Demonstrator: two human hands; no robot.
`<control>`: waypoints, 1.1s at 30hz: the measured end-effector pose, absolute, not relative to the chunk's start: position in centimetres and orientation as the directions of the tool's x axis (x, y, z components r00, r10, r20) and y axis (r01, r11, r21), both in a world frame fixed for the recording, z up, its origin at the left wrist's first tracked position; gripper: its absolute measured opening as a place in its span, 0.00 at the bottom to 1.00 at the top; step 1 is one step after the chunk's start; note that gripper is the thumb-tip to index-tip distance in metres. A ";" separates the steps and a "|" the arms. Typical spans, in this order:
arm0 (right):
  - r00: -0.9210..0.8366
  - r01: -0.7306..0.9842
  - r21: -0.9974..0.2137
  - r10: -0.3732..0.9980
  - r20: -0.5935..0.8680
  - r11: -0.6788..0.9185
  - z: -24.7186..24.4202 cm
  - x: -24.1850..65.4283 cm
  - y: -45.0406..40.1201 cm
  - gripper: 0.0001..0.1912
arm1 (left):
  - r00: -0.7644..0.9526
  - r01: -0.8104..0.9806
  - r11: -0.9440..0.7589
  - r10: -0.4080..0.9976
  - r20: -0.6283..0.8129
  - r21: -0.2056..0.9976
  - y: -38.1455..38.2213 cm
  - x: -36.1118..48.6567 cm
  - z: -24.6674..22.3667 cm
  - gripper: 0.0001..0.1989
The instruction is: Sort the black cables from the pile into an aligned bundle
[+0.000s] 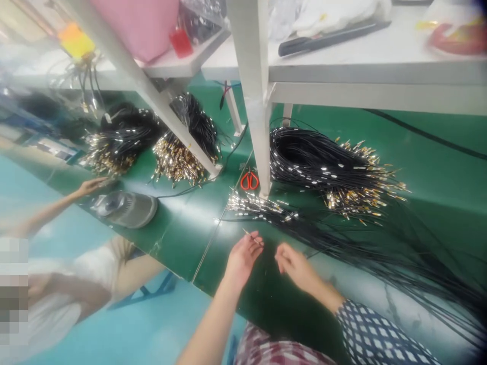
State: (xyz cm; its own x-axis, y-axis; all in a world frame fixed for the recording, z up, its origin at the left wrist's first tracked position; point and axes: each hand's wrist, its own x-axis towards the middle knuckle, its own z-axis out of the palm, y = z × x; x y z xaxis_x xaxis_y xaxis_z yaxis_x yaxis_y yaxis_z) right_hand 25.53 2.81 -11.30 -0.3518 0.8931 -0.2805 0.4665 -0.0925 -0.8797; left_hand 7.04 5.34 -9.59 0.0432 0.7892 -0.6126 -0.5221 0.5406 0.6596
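My left hand is closed, palm up, over the green bench. Between its fingers sits a slim metal-tipped piece, which looks like a small connector pin. Close by on the right, my right hand has its fingers curled together; whatever they pinch, if anything, is hidden. The two hands are apart. Just beyond them lies a loose bundle of black cables, its silvery ends pointing left and its lengths trailing off to the lower right.
Red-handled scissors lie by a white shelf post. Coiled black cables with gold ends rest behind on the right; more coils are on the left. A grey rounded device stands near a co-worker's hand. A white shelf overhangs the bench.
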 end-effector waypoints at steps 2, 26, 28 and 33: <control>-0.381 0.392 -0.903 0.862 -0.333 -0.175 -10.3 25.5 2.4 0.07 | 0.052 -0.504 0.522 0.814 -0.578 0.688 5.4 7.8 -8.7 0.18; -0.417 0.861 -0.430 0.860 -0.294 0.271 -11.5 36.5 1.6 0.11 | -0.155 -0.933 0.112 0.734 -0.662 0.343 7.2 2.2 -8.3 0.12; -0.391 0.867 -0.423 0.884 -0.254 0.262 -10.5 34.6 3.2 0.10 | -0.038 -0.934 0.231 0.692 -0.721 0.271 6.7 3.1 -8.2 0.11; -0.209 0.936 -0.332 0.945 -0.253 0.119 -11.0 28.8 8.3 0.07 | 0.170 -0.822 0.542 0.526 -0.834 0.174 4.9 5.7 -8.7 0.11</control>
